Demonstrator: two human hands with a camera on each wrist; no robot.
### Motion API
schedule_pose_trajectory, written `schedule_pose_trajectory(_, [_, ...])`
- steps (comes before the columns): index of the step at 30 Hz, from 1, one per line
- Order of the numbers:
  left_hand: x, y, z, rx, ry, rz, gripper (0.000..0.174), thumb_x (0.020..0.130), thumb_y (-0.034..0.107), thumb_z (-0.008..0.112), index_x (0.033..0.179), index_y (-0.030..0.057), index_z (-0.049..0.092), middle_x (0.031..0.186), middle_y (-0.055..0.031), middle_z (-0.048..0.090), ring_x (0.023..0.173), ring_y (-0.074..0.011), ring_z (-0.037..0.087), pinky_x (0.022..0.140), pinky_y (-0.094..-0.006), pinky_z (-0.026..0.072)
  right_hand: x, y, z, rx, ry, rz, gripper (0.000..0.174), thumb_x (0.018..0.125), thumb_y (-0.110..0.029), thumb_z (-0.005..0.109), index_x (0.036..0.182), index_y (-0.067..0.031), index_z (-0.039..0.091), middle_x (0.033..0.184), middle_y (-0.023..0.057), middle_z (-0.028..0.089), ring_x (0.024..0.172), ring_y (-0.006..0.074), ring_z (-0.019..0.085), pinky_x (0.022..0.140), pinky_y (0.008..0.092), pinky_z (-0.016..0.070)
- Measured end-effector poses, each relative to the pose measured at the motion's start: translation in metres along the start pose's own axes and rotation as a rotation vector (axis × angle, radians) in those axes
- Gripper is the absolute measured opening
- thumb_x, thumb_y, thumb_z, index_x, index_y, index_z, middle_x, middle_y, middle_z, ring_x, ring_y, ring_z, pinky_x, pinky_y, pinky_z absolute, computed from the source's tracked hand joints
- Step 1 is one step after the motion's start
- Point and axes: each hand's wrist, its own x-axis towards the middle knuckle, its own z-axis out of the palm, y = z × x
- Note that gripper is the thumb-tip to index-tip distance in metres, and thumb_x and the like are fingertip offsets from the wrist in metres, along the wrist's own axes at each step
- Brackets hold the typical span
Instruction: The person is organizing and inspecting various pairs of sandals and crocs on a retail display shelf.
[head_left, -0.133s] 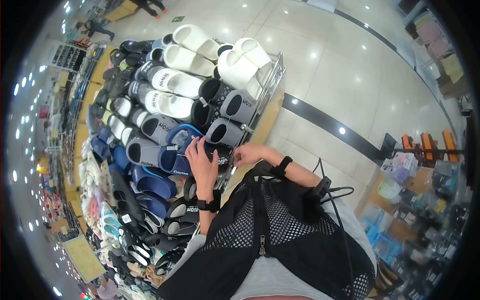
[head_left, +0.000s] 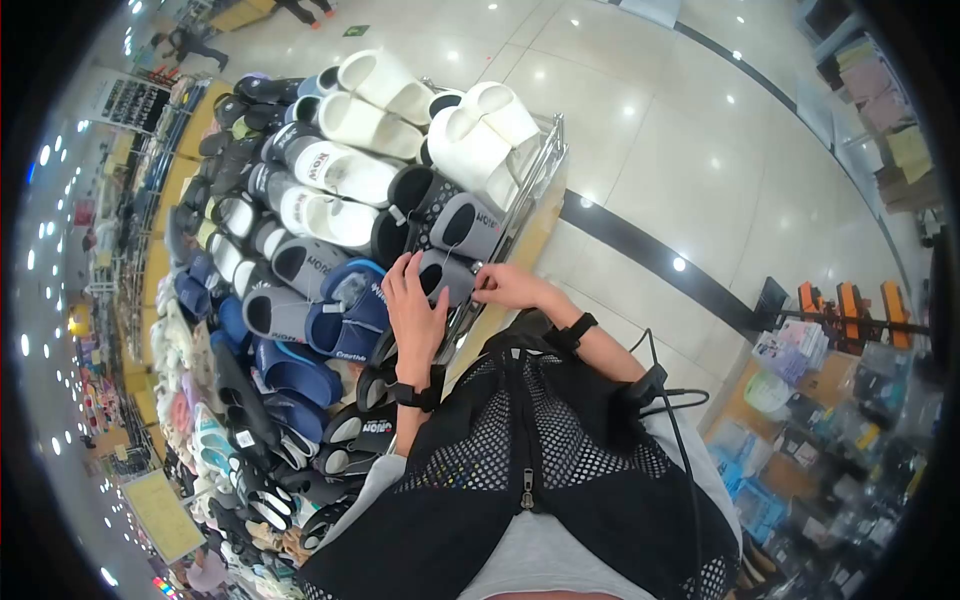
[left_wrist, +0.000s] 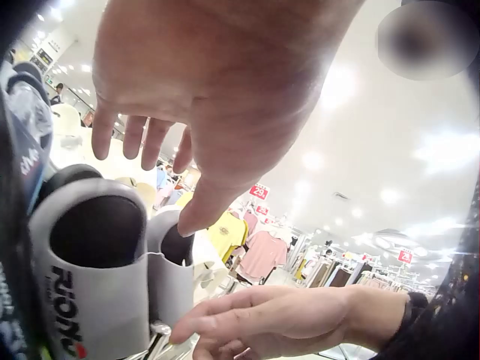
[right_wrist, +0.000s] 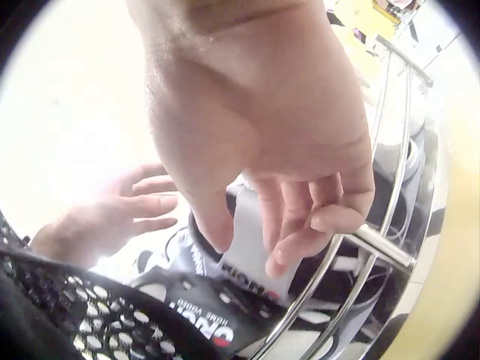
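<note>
My left hand (head_left: 412, 310) is raised over the front of the slipper display, fingers spread and holding nothing. Its fingertips overlap a grey slipper (head_left: 452, 278) in the head view. Across that slipper, at the metal rail, is my right hand (head_left: 512, 288), its fingers loosely bent. The right wrist view shows that thumb apart from the fingers, beside a grey strap (right_wrist: 251, 232) with lettering. In the left wrist view, a pair of grey slippers (left_wrist: 105, 300) with dark insoles stands below my left hand. Blue slippers (head_left: 350, 320) lie left of my left hand.
White slides (head_left: 375, 90) and more grey slippers (head_left: 470, 225) fill the far part of the display. A metal rail (head_left: 540, 165) with a yellowish ledge borders its right side. Packaged goods (head_left: 800, 430) hang at the right. Two people are far off at upper left.
Both hands have moved forward, away from the body. The left hand has gone from beside the blue and black slippers to the grey slipper.
</note>
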Motion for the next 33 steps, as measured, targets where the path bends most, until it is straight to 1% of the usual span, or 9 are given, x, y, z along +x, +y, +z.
schedule_pose_trajectory(2, [0.029, 0.006, 0.008, 0.005, -0.003, 0.051, 0.073, 0.078, 0.007, 0.08, 0.143, 0.0054, 0.05, 0.144, -0.0173, 0.049, 0.134, -0.0396, 0.044, 0.113, -0.0473, 0.0376, 0.008, 0.004, -0.026, 0.113, 0.233, -0.002, 0.035, 0.089, -0.036, 0.075, 0.102, -0.0035, 0.07, 0.091, 0.0151, 0.075, 0.084, 0.03, 0.073, 0.076, 0.0394, 0.056])
schedule_pose_trajectory(5, [0.067, 0.018, 0.03, 0.009, -0.005, 0.083, 0.073, 0.078, 0.008, 0.081, 0.143, 0.0054, 0.049, 0.144, -0.0171, 0.049, 0.133, -0.0396, 0.044, 0.112, -0.0472, 0.0379, 0.005, 0.021, -0.071, 0.303, 0.353, 0.033, 0.034, 0.092, -0.035, 0.074, 0.105, -0.0044, 0.069, 0.085, 0.0124, 0.073, 0.078, 0.0258, 0.07, 0.072, 0.0376, 0.0545])
schedule_pose_trajectory(9, [0.127, 0.033, 0.062, 0.001, 0.023, 0.093, 0.071, 0.079, 0.011, 0.08, 0.143, 0.0048, 0.049, 0.143, -0.0172, 0.049, 0.133, -0.0394, 0.045, 0.111, -0.0475, 0.0386, 0.014, 0.044, -0.135, 0.236, 0.498, 0.119, 0.039, 0.093, -0.035, 0.073, 0.115, -0.005, 0.064, 0.084, 0.0109, 0.071, 0.078, 0.0226, 0.069, 0.072, 0.0364, 0.0536])
schedule_pose_trajectory(13, [0.187, 0.045, 0.091, -0.01, 0.065, -0.069, 0.09, 0.076, 0.016, 0.086, 0.15, 0.0016, 0.038, 0.15, -0.0238, 0.04, 0.136, -0.0443, 0.04, 0.113, -0.0498, 0.0367, 0.034, 0.045, -0.205, 0.112, 0.638, 0.185, 0.057, 0.089, -0.037, 0.077, 0.131, -0.0047, 0.056, 0.1, 0.0112, 0.071, 0.079, 0.024, 0.068, 0.076, 0.0367, 0.054])
schedule_pose_trajectory(14, [0.198, 0.05, 0.097, -0.029, 0.065, -0.089, 0.09, 0.076, 0.016, 0.086, 0.15, 0.0016, 0.038, 0.15, -0.0238, 0.04, 0.136, -0.0443, 0.04, 0.113, -0.0498, 0.0367, 0.037, 0.041, -0.226, 0.087, 0.599, 0.241, 0.068, 0.085, -0.034, 0.081, 0.138, -0.004, 0.052, 0.113, 0.0124, 0.068, 0.081, 0.0235, 0.067, 0.078, 0.0365, 0.0542])
schedule_pose_trajectory(17, [0.236, 0.05, 0.106, -0.039, 0.081, -0.19, 0.102, 0.071, 0.015, 0.09, 0.154, 0.0021, 0.032, 0.154, -0.0267, 0.032, 0.137, -0.047, 0.038, 0.113, -0.0522, 0.0382, 0.063, 0.049, -0.267, -0.055, 0.664, 0.112, 0.075, 0.081, -0.03, 0.084, 0.143, -0.0042, 0.049, 0.121, 0.0143, 0.065, 0.084, 0.0243, 0.066, 0.08, 0.0367, 0.0552])
schedule_pose_trajectory(24, [0.27, 0.047, 0.122, -0.03, -0.131, -0.429, 0.122, 0.063, 0.016, 0.093, 0.159, 0.0043, 0.021, 0.157, -0.0275, 0.028, 0.145, -0.0463, 0.032, 0.118, -0.05, 0.0354, 0.122, 0.049, -0.333, -0.07, 0.385, 0.072, 0.095, 0.072, -0.021, 0.086, 0.154, -0.0068, 0.04, 0.145, 0.016, 0.053, 0.121, 0.0285, 0.058, 0.096, 0.0414, 0.0545])
schedule_pose_trajectory(30, [0.276, 0.045, 0.113, -0.176, -0.147, -0.712, 0.127, 0.059, 0.013, 0.095, 0.161, 0.0062, 0.019, 0.157, -0.0224, 0.036, 0.144, -0.0414, 0.037, 0.116, -0.0469, 0.0409, 0.178, 0.06, -0.369, -0.148, -0.03, -0.076, 0.101, 0.064, -0.021, 0.09, 0.152, -0.0087, 0.042, 0.148, 0.0147, 0.05, 0.129, 0.0316, 0.054, 0.104, 0.0447, 0.0509])
schedule_pose_trajectory(33, [0.29, 0.06, 0.121, -0.196, -0.1, -0.826, 0.124, 0.058, 0.007, 0.094, 0.16, 0.0088, 0.023, 0.154, -0.0177, 0.042, 0.143, -0.0383, 0.04, 0.113, -0.0469, 0.0443, 0.194, 0.049, -0.396, -0.273, -0.096, -0.093, 0.1, 0.062, -0.025, 0.091, 0.148, -0.0075, 0.045, 0.141, 0.016, 0.052, 0.129, 0.0335, 0.054, 0.105, 0.0447, 0.0499])
